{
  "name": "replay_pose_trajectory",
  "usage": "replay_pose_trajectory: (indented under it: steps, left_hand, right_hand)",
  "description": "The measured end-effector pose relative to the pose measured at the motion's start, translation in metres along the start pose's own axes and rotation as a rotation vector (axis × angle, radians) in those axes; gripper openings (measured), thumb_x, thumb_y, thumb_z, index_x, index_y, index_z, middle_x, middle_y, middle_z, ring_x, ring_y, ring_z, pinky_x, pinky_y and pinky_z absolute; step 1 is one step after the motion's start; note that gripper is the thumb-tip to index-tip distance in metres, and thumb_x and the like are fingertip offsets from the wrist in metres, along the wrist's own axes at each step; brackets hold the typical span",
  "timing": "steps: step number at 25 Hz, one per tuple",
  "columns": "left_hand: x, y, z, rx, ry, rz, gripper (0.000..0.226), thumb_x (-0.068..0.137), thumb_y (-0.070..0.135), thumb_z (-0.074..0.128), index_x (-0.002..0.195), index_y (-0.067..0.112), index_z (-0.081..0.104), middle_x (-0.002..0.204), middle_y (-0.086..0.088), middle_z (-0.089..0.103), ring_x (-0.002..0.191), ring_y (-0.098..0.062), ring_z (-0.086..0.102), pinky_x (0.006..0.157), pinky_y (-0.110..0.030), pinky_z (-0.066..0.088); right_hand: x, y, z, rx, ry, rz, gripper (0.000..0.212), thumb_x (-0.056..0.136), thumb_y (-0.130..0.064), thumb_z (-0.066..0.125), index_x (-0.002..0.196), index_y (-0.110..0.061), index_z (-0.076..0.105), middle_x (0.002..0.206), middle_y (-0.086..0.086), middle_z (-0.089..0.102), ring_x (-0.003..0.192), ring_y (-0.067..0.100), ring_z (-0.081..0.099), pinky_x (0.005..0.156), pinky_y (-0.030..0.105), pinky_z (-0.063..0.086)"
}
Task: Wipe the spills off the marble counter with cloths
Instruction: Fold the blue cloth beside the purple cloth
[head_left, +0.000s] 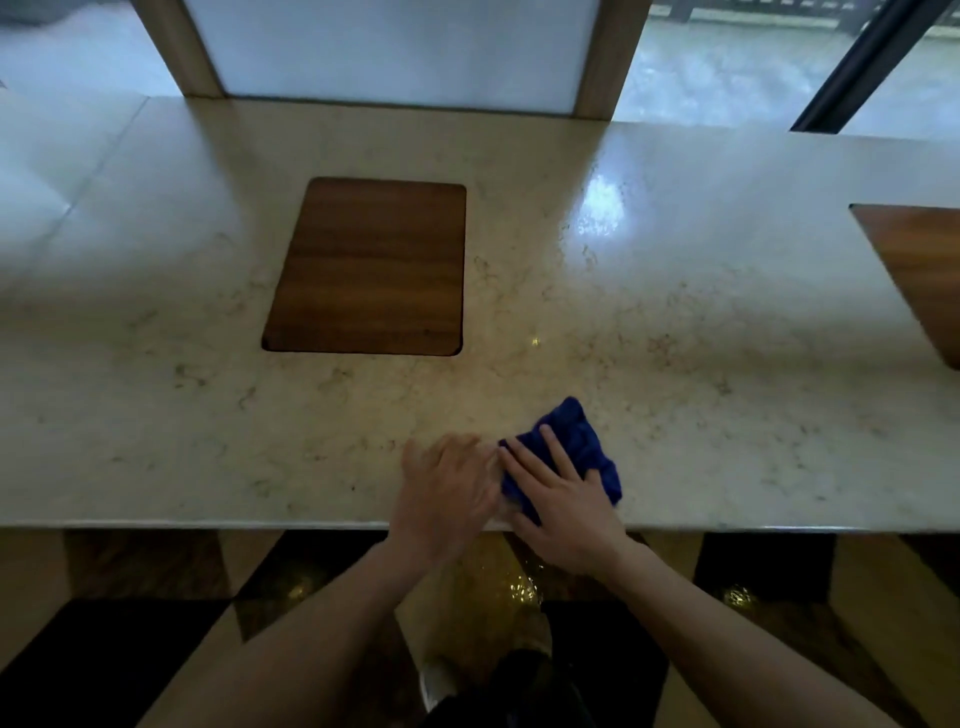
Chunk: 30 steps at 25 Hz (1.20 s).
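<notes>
Cloth (574, 441) of deep blue colour is lying crumpled on the marble counter (701, 322), very near to the front edge, and it is stretching away from the person toward the far right, so its long axis is running diagonally from the edge up to a pointed corner. Right hand (563, 499) is pressing flat on the near half of this cloth, the fingers (553, 447) spread out and pointing forward and a little to the left; it is not pinching the fabric, only holding it down with the open palm. Left hand (449, 486) is resting just beside it on the bare marble, the palm down and relaxed, holding nothing as far as I can see, though its fingertips are blurred where they are meeting the left border of the cloth.

So the cloth is sitting under the right hand and to the right of the left one, and the right hand is clearly the nearer one for the wiping. I am judging that the next stroke is depending on this: most of the open counter, with the wooden inset board (371, 267), is lying forward and to the left of the cloth. No spill is showing clearly; only a glossy reflection farther back on the right
</notes>
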<state>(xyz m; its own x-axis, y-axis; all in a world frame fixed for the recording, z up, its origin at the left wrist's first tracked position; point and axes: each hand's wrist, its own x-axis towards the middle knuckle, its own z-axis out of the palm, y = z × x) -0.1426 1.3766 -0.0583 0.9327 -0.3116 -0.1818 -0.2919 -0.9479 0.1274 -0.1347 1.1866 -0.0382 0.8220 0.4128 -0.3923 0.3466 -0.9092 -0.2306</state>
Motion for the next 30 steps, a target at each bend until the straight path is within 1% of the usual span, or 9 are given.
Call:
replay_pose_trajectory:
  steps: [4, 6, 8, 10, 12, 14, 20, 25, 30]
  left_hand:
    - [0.005, 0.02, -0.022, -0.069, 0.023, -0.084, 0.049, 0.1, 0.049, 0.027, 0.137, 0.025, 0.047, 0.143, 0.001, 0.05, 0.135, -0.022, 0.043, 0.108, -0.06, 0.032]
    - [0.016, 0.027, -0.027, -0.127, 0.009, -0.125, 0.046, 0.101, 0.049, 0.028, 0.141, 0.029, 0.041, 0.147, 0.005, 0.043, 0.14, -0.019, 0.034, 0.114, -0.058, 0.024]
    - [0.033, 0.03, -0.036, -0.214, -0.033, -0.171, 0.047, 0.102, 0.05, 0.031, 0.144, 0.031, 0.039, 0.149, 0.004, 0.041, 0.141, -0.019, 0.032, 0.118, -0.058, 0.013]
    - [0.048, 0.035, -0.039, -0.198, -0.109, -0.203, 0.051, 0.101, 0.053, 0.036, 0.147, 0.032, 0.036, 0.149, 0.0, 0.04, 0.141, -0.025, 0.032, 0.119, -0.059, 0.004]
    - [0.051, 0.043, -0.036, -0.181, -0.167, -0.255, 0.051, 0.099, 0.053, 0.041, 0.146, 0.033, 0.037, 0.145, -0.003, 0.041, 0.138, -0.03, 0.034, 0.119, -0.059, 0.005]
    - [0.049, 0.053, -0.033, -0.192, -0.176, -0.302, 0.046, 0.099, 0.048, 0.044, 0.141, 0.031, 0.042, 0.141, -0.004, 0.043, 0.134, -0.031, 0.036, 0.118, -0.058, 0.012]
    - [0.013, 0.1, -0.032, -0.167, -0.126, -0.329, 0.025, 0.097, 0.037, 0.047, 0.121, 0.031, 0.046, 0.125, 0.003, 0.048, 0.121, -0.021, 0.043, 0.109, -0.042, 0.03]
    - [0.003, 0.16, -0.053, -0.303, -0.1, -0.206, 0.009, 0.093, 0.027, 0.046, 0.098, 0.032, 0.04, 0.098, 0.012, 0.052, 0.101, -0.014, 0.053, 0.095, -0.034, 0.038]
    - [0.033, 0.239, -0.093, -0.614, 0.047, -0.004, 0.017, 0.094, 0.02, 0.055, 0.102, 0.032, 0.047, 0.097, 0.011, 0.056, 0.081, -0.007, 0.058, 0.072, -0.025, 0.052]
  right_hand:
    - [-0.021, -0.003, -0.022, 0.053, -0.063, -0.021, 0.07, 0.099, -0.042, 0.041, 0.157, -0.04, 0.002, 0.164, -0.02, -0.005, 0.15, 0.012, -0.019, 0.121, 0.054, 0.013]
    - [-0.033, -0.003, -0.035, 0.212, 0.12, 0.044, 0.061, 0.099, -0.029, 0.045, 0.155, -0.038, 0.023, 0.162, -0.017, 0.023, 0.149, 0.011, 0.019, 0.117, 0.041, 0.03]
    - [-0.024, 0.007, -0.047, 0.298, 0.398, 0.166, 0.05, 0.1, -0.026, 0.045, 0.149, -0.032, 0.039, 0.148, -0.009, 0.048, 0.127, 0.011, 0.048, 0.101, 0.031, 0.044]
    - [0.003, 0.029, -0.057, 0.25, 0.398, 0.255, 0.053, 0.101, -0.036, 0.046, 0.151, -0.029, 0.033, 0.149, -0.003, 0.046, 0.129, 0.021, 0.046, 0.102, 0.038, 0.044]
    - [0.027, 0.041, -0.06, 0.172, 0.149, 0.273, 0.065, 0.099, -0.044, 0.049, 0.156, -0.03, 0.02, 0.153, 0.002, 0.039, 0.134, 0.029, 0.041, 0.103, 0.045, 0.044]
    - [0.028, 0.045, -0.051, 0.201, 0.055, 0.259, 0.067, 0.099, -0.043, 0.051, 0.156, -0.031, 0.018, 0.147, 0.005, 0.041, 0.127, 0.028, 0.048, 0.095, 0.044, 0.051]
    - [-0.036, 0.049, -0.025, 0.365, 0.14, 0.274, 0.039, 0.096, -0.034, 0.059, 0.13, -0.026, 0.04, 0.126, 0.0, 0.047, 0.097, 0.02, 0.061, 0.075, 0.032, 0.052]
    - [-0.095, 0.09, -0.031, 0.471, 0.205, 0.243, 0.018, 0.094, -0.023, 0.057, 0.103, -0.029, 0.043, 0.107, -0.007, 0.051, 0.091, 0.013, 0.056, 0.082, 0.034, 0.053]
    - [-0.165, 0.181, -0.075, 0.64, 0.334, 0.282, 0.022, 0.087, -0.037, 0.066, 0.098, -0.037, 0.047, 0.098, -0.011, 0.063, 0.086, 0.005, 0.062, 0.082, 0.031, 0.056]
